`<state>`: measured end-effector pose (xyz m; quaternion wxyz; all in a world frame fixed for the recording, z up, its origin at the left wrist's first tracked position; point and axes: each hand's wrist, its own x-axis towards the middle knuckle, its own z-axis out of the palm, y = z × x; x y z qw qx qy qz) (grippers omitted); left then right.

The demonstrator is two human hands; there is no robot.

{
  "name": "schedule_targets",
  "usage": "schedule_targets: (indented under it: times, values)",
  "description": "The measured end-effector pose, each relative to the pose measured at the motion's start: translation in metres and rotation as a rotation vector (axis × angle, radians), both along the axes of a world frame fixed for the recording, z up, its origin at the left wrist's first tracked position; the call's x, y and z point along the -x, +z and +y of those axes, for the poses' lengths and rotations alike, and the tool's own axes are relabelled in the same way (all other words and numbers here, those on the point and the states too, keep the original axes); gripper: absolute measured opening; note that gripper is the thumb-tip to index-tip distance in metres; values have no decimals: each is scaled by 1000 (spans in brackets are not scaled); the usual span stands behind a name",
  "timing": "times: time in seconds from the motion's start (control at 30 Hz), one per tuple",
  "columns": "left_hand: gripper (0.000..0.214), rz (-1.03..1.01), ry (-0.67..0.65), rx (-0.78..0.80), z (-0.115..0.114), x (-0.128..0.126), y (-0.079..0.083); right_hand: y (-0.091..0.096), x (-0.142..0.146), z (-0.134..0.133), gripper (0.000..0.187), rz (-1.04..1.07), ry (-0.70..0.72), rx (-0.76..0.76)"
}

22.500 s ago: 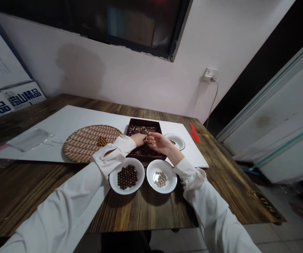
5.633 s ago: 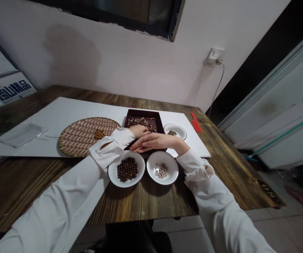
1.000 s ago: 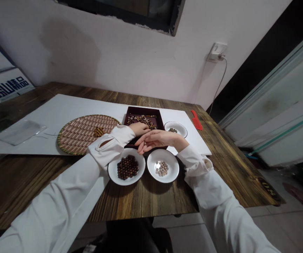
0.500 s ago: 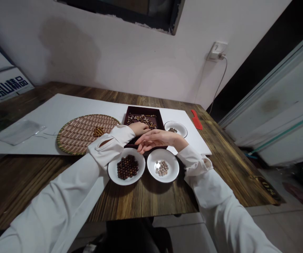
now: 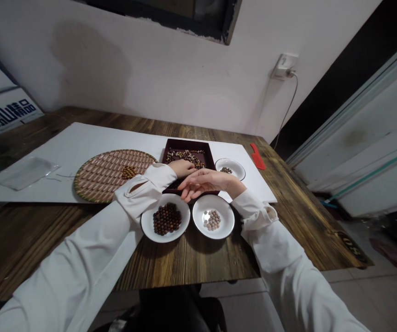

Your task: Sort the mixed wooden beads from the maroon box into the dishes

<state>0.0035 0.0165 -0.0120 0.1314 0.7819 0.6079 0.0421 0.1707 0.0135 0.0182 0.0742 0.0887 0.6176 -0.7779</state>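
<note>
Maroon tray (image 5: pixel 184 143) sits dead centre on a white board (image 5: pixel 81 138), with mixed brown and pale beads (image 5: pixel 184 157) spread inside it. Left hand (image 5: pixel 182 168) is down at the tray, fingers curled under, and whether it's pinching a bead I can't tell, since the fingertips are out of sight. Right hand (image 5: pixel 205 181) reaches across above the tray's near edge, relaxed and open, fingers loosely spread, nothing visible between them. Just below, two white plates: dark beads (image 5: pixel 166 219) heaped on the left plate (image 5: pixel 144 222), pale beads (image 5: pixel 212 220) on the right plate (image 5: pixel 195 221). Beyond the tray, a small plate (image 5: pixel 239 171) carries a few brown beads (image 5: pixel 226 170). Out to the left, a round woven tray (image 5: pixel 98 182) holds a small cluster of golden beads (image 5: pixel 128 172). A red comb (image 5: pixel 257 156) lies just off the board's right edge, on the wooden table (image 5: pixel 191 263).
</note>
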Motion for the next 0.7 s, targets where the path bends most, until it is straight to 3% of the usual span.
schedule_targets:
  times: [0.7]
  values:
    - [43, 55, -42, -12, 0, 0, 0, -6, -1, 9, 34, 14, 50, 46]
